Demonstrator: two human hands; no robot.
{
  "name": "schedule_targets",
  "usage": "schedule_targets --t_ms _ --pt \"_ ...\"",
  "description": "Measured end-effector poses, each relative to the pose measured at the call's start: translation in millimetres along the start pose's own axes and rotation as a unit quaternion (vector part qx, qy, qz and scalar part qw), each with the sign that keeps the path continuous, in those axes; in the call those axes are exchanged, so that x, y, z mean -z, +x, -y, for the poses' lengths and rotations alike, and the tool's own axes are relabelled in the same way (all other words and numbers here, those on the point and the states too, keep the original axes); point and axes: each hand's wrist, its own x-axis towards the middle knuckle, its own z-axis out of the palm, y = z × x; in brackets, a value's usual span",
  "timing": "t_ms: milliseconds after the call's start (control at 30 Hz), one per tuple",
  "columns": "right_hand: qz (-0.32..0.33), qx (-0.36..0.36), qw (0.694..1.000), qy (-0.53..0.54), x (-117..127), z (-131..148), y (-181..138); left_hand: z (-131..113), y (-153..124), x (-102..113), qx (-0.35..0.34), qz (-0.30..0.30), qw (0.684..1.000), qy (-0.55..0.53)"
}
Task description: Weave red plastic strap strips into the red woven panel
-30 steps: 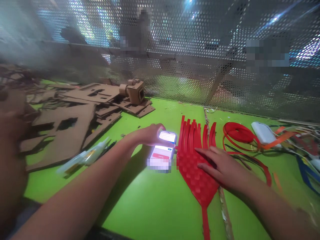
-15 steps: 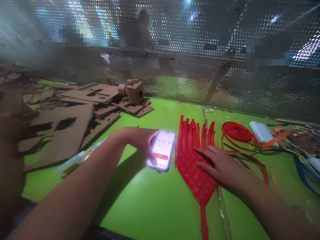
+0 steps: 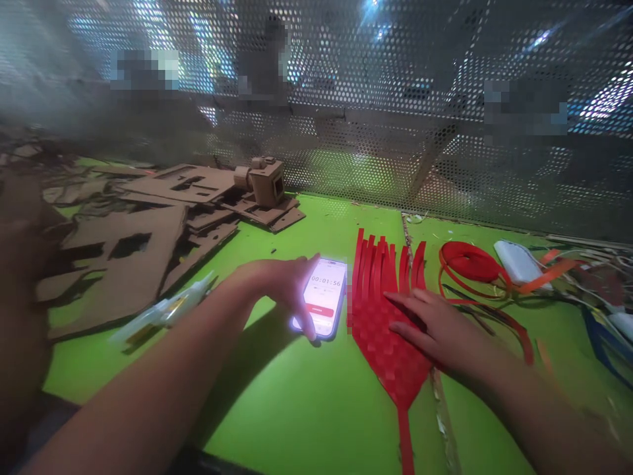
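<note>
A green worktop (image 3: pixel 277 409) bears cardboard pieces (image 3: pixel 159 221) toward its far left corner. The red woven piece (image 3: pixel 376 333) trails toward the near edge, the right hand (image 3: pixel 440 326) resting on it, fingers slightly parted. A red coil (image 3: pixel 467 264) sits closer to the far edge. The left hand (image 3: pixel 284 280) spans a smaller phone (image 3: pixel 325 293), thumb and forefinger apart; whether they clamp it cannot be told.

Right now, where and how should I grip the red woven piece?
Probably pinch the red woven piece by its slanted near-left edge, from the near left: that edge is uncovered, while the unwoven strips spread at the far end and the right hand covers part of its right side.
</note>
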Motion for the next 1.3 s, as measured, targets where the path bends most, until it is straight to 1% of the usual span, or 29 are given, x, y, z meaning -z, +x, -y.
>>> schedule_targets --t_ms 333,500,700,833,900,967,1033,1100,1200,1300 --pt "0.006 -0.006 1.0 0.002 0.8 0.7 -0.4 3.0 1.8 -0.8 -0.012 -0.009 1.0 -0.007" --pt "0.005 -0.002 1.0 -0.011 -1.0 -0.4 -0.7 1.6 3.1 -0.7 -0.004 -0.02 1.0 -0.008" --pt "-0.001 0.0 1.0 -0.007 -1.4 -0.7 -0.6 4.0 8.6 -1.4 -0.002 -0.018 0.999 -0.037" --pt "0.0 -0.005 1.0 -0.006 0.6 2.1 -0.2 10.9 11.5 4.4 -0.019 -0.022 0.998 -0.057" --pt "0.0 -0.003 1.0 -0.009 1.3 2.9 -0.2 15.0 12.1 9.9 -0.017 -0.025 0.996 -0.08" --pt "-0.003 -0.001 1.0 -0.009 1.4 2.7 -0.4 17.9 11.5 14.4 -0.011 -0.017 0.995 -0.099" --pt "-0.006 0.001 1.0 -0.004 1.0 1.8 -0.7 17.8 9.5 15.5 -0.018 0.011 0.995 -0.099" --pt "-0.008 0.001 1.0 0.001 0.4 0.8 -1.1 14.4 7.1 12.3 -0.028 0.033 0.996 -0.077" --pt "-0.01 0.002 1.0 0.001 -0.1 -0.1 -1.5 6.1 6.2 3.3 -0.019 0.01 0.999 -0.043" --pt "-0.004 -0.002 1.0 0.002 0.3 0.4 -1.2 0.2 9.1 -1.8 -0.005 -0.012 0.999 -0.042"
